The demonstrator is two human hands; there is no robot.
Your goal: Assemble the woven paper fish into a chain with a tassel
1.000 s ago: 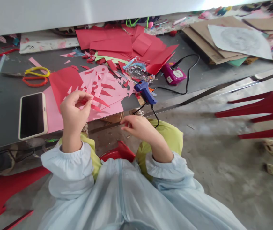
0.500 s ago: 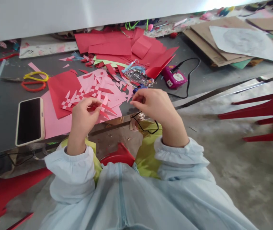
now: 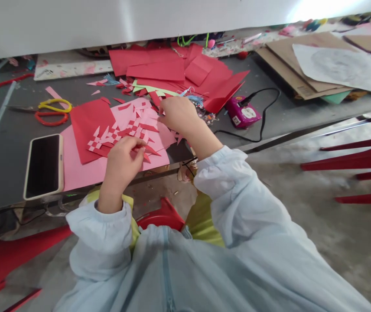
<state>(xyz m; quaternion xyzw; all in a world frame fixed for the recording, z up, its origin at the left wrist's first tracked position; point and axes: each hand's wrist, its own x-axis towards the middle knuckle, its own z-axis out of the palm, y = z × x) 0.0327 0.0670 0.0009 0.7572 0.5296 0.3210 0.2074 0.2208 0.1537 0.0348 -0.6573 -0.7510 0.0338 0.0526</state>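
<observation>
Checkered, pointed red-and-pink paper pieces (image 3: 114,134) lay clustered over flat pink paper sheets (image 3: 81,173) at the near edge of the dark grey table (image 3: 10,167). The left hand (image 3: 124,161) was at the cluster's near side, thumb and forefinger drawn almost together; whether they gripped a piece could not be told. The right hand (image 3: 179,116) reached over the cluster's far right part, fingers bent downward, their grip likewise unclear. A plain red paper sheet (image 3: 89,119) lay beside the cluster, near a pale-cased black smartphone (image 3: 44,167) and yellow-and-orange-handled metal scissors (image 3: 54,122).
</observation>
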